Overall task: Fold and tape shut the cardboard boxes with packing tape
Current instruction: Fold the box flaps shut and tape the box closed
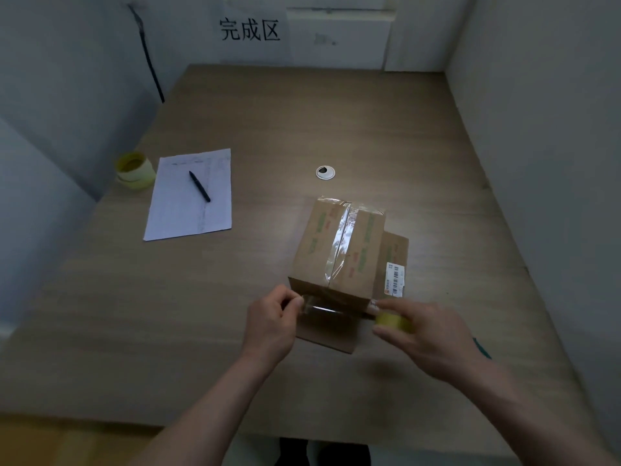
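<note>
A brown cardboard box stands on the table just right of centre, flaps folded shut, with clear tape running along its top seam. A flat piece of cardboard lies under it and sticks out to the right and the front. My left hand pinches the free end of a clear tape strip against the box's near face. My right hand grips a yellowish tape roll at the box's near right corner. The strip stretches between both hands.
A sheet of paper with a black pen lies at the left. A spare yellow tape roll sits at the table's left edge. A round cable grommet is mid-table. A sign hangs on the far wall.
</note>
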The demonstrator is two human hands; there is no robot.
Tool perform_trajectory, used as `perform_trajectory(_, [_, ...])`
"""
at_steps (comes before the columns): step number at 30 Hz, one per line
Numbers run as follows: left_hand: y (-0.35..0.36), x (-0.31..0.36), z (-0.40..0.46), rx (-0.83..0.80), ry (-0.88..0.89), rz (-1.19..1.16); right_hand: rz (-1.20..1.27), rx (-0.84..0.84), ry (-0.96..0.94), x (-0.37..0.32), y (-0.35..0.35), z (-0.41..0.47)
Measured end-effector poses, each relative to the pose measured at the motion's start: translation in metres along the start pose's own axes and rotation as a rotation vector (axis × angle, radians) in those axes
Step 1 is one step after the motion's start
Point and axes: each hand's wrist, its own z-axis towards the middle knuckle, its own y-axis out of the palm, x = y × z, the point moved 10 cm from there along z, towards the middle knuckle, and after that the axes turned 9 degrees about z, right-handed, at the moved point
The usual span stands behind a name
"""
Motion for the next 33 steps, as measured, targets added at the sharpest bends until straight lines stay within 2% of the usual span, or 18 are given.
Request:
perform_trajectory(4, [0.001,-0.009,0.025,-0.015,0.02,0.027,-0.111,0.162,-0.077,-0.007,-0.014,0.013])
perform_trajectory(7, [-0.001,-0.014,0.036,0.017,0.037,0.052,-0.349,0.18,0.024,-0.002,-0.007,0.023])
perform_trajectory(18, [-0.002,-0.025,0.06,0.052,0.023,0.089,-0.38,0.196,0.096,0.009,0.017,0.048])
perform_trajectory(24, [0.011,-0.035,0.071,-0.022,-0.025,0.149,-0.423,0.12,0.122,0.026,0.033,0.057])
perform_trajectory(26, [0.021,-0.047,0.074,-0.09,-0.111,0.124,-0.41,0.105,0.118,0.031,0.038,0.056])
perform_trajectory(29, [0.036,-0.068,0.075,-0.201,-0.338,-0.099,-0.382,0.113,0.106,0.033,0.04,0.055])
perform_trajectory(31, [0.042,-0.07,0.079,-0.247,-0.414,-0.168,-0.386,0.124,0.094,0.033,0.039,0.056])
perform_trajectory(32, [0.042,-0.066,0.083,-0.268,-0.386,-0.085,-0.385,0.121,0.086,0.033,0.039,0.057])
perform_trajectory(33, [0.038,-0.059,0.089,-0.275,-0.309,0.097,-0.379,0.109,0.079,0.033,0.04,0.057])
